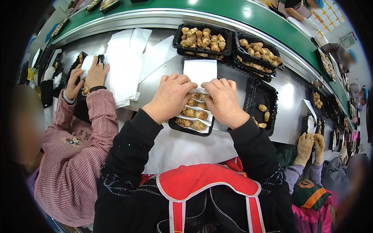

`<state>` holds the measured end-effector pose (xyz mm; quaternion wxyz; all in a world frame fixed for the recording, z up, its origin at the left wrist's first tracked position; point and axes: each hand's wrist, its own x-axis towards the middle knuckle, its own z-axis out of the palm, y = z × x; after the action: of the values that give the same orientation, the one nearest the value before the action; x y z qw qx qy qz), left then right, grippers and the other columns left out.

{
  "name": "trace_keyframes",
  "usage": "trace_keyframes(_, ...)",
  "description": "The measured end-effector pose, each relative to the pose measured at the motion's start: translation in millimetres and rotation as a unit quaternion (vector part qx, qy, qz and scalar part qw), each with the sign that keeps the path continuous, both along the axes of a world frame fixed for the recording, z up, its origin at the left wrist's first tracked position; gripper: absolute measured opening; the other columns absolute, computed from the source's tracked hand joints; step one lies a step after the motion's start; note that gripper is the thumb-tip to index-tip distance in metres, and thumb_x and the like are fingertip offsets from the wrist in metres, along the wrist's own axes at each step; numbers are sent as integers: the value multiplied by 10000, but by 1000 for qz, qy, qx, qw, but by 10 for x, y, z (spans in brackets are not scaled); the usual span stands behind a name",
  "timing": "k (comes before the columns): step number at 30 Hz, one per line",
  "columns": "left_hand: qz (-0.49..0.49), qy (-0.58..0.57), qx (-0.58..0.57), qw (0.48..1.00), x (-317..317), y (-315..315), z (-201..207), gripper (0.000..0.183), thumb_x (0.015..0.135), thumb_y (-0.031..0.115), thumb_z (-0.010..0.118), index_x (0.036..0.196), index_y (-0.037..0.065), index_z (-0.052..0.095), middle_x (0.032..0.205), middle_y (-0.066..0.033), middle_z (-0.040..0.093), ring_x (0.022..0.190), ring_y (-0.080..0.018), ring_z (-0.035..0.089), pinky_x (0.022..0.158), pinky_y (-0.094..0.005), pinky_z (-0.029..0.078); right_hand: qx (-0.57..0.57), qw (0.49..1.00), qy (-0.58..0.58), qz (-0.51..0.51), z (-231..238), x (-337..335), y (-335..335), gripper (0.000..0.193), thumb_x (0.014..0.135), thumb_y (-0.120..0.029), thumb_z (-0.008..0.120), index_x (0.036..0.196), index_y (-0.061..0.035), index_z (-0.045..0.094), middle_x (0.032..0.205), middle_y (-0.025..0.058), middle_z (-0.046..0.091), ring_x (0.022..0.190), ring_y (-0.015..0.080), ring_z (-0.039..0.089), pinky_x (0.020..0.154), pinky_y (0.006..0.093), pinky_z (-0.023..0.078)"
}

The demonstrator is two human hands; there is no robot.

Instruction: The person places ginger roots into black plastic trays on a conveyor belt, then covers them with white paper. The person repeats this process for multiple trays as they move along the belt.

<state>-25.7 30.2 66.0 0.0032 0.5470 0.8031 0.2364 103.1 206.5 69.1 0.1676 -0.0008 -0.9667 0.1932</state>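
Observation:
In front of me a black tray (189, 132) holds rows of brown, knobbly mushrooms (189, 112), with strips of white paper between the rows. A white paper sheet (199, 71) stands up past the tray's far end. My left hand (171, 97) has its curled fingers on the left side of this sheet, over the farthest row. On the sheet's right side, my right hand (226, 101) grips with fingers bent and thumb beside the mushrooms. Both hands partly cover the far end of the tray.
Full mushroom trays (203, 40) are stacked at the back, beside more full trays (259, 54). An open black tray (268, 93) on the right holds several mushrooms. White paper sheets (125, 62) lie left. Co-workers' hands (93, 75) and gloved hands (309, 148) work either side; a green conveyor (217, 11) runs behind.

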Motion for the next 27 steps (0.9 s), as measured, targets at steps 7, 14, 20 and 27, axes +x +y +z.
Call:
trace_keyframes(7,-6,-10,-1,1000,-7,-12,-8,251,850,85,730,1099,111,750,1080,-28,637,1068,-250,570,962,-395,402,-26,999,-44,-1,-14,3,26,176,857,-91,720,1029,-57,724,983,88,639,1019,302,582,961,431,379)
trace_keyframes(14,-21,-39,-10,999,-43,-18,-56,264,863,89,716,1124,119,749,1080,-27,636,1077,-259,570,970,-411,406,-35,999,-40,-2,0,14,1,132,859,-84,712,988,-56,716,973,97,633,999,314,587,949,429,381)
trace_keyframes(20,-27,-39,6,999,-34,-6,-42,308,897,84,667,1185,168,739,1128,-15,654,1112,-263,566,953,-418,387,-36,999,-10,-17,-41,21,-39,129,865,-84,708,990,-52,713,976,106,631,1003,322,597,956,431,383)
trace_keyframes(27,-28,6,26,999,-18,-36,-102,308,869,61,698,1163,141,746,1197,-51,632,1141,-286,560,995,-426,395,-50,998,-46,-13,-23,44,-22,126,862,-81,711,983,-48,716,973,98,619,1002,314,602,938,416,388)
